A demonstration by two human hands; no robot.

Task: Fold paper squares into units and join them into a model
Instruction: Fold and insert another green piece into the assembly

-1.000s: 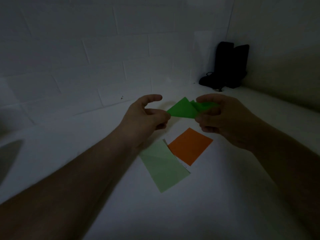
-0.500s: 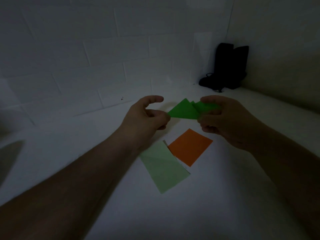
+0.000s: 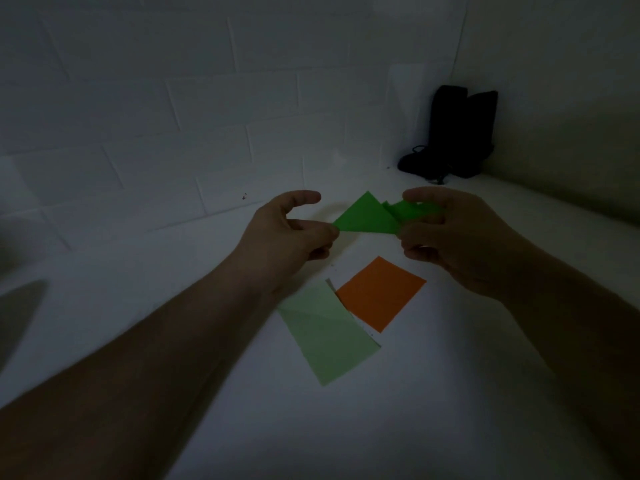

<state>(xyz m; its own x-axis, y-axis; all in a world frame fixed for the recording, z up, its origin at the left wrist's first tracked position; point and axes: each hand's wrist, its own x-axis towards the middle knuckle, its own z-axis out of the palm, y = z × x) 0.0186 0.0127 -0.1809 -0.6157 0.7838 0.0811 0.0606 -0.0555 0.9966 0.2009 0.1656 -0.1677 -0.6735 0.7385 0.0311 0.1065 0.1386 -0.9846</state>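
Holding a bright green folded paper unit (image 3: 367, 218) up off the white tabletop (image 3: 433, 393), both hands work it just above and beyond the orange paper square (image 3: 380, 293), which serves as ref pt. Left hand (image 3: 287, 237) pinches the unit's pointed left tip betw thumb and curled fingers, index finger lifted and slightly hooked, not touching paper. Right hand (image 3: 460, 237) clamps the unit's right end, thumb on top, fingers curled under; that end looks crumpled/layered, exact folds too dim to read. Unit reads as a flat triangle w/ crisp edges, matte. Orange square lies flat, corners sharp, turned diamond-wise. Pale green paper sheet (image 3: 327, 336) lies touching orange's left edge, longer than wide, w/ a faint diagonal crease; a thin sliver of another pale sheet shows under it along the shared edge. Open bare tabletop spreads right of and nearer than orange. Beyond orange, a white brick-pattern wall (image 3: 173, 116) meets the tabletop; far beyond-right in the corner, well apart from orange, stands a black object w/ cord (image 3: 453, 133), type unclear. Lighting dim overall.
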